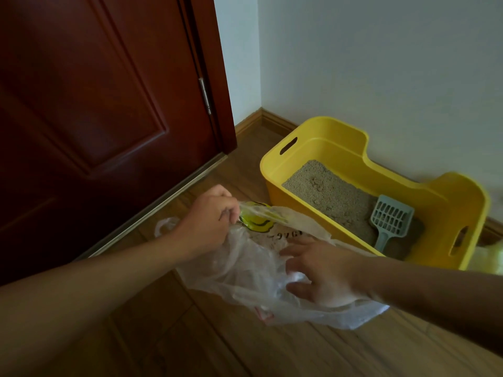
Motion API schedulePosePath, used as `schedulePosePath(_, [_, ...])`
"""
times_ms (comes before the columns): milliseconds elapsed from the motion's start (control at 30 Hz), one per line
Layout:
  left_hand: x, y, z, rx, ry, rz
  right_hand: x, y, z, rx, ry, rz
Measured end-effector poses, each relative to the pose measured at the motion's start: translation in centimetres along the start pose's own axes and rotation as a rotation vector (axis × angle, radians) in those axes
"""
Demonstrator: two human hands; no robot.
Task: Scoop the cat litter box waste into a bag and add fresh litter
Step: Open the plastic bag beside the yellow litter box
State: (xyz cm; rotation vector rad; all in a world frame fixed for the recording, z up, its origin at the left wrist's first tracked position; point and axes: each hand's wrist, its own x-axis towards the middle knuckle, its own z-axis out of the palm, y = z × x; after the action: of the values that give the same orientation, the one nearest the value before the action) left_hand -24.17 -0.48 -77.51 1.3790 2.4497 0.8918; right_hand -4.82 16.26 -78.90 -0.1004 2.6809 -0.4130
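- Your left hand (211,213) was curled closed, fingers pinching the upper edge of the clear plastic bag (253,270) at its printed yellow patch, just beside the near-left corner of the yellow litter box (340,148).
- Your right hand (319,272) lay with fingers spread loosely, palm down, resting on the crumpled film of the bag; it gripped nothing firmly that could be seen, with the thumb and lower fingers partly wrapped in plastic.
- The bag sat on the wooden floor (299,352) in front of the litter box, touching its near wall, with one loop handle trailing away from the box toward the dark red door (95,104). Whether anything lay inside the bag could not be told through the creased film.
- The litter box stood against the white wall (381,63), near the room's corner, with cut-out handles at both ends. It held a bed of grey-beige litter (329,197), uneven on top, with a few clumps toward the end nearer the door.
- A grey slotted scoop (390,217) lay inside the litter box at the end farther from the door, head resting on the litter, handle pointing toward the near wall.
- A pale yellowish item showed beyond the box's far end, too cut off to identify.
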Motion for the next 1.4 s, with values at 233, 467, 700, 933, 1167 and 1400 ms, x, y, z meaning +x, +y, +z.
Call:
schedulePosePath(233, [0.1, 2.5, 1.0, 0.327, -0.150, -0.218, 0.9, 0.6, 1.2, 0.184, 0.174, 0.106])
schedulePosePath(467, [-0.6, 2.5, 1.6, 0.451, -0.391, -0.104, 0.4, 1.2, 1.6, 0.143, 0.203, 0.224])
schedulePosePath(700, [-1.5, 0.4, 2.0, 0.467, -0.529, -0.051, 0.6, 2.1, 2.9, 0.148, 0.141, 0.195])
schedulePosePath(933, [-2.4, -2.1, 2.2, 0.528, -0.597, -0.088, 0.1, 3.6, 5.1, 0.298, 0.105, 0.191])
schedulePosePath(1167, [-3.1, -6.2, 3.5, 0.483, -0.615, -0.185, 0.5, 6.1, 7.6, 0.494, 0.078, 0.184])
schedulePosePath(1400, [-3.4, -7.7, 4.7, 0.491, -0.617, -0.173, 1.9, 6.6, 10.1, 0.563, 0.088, 0.193])
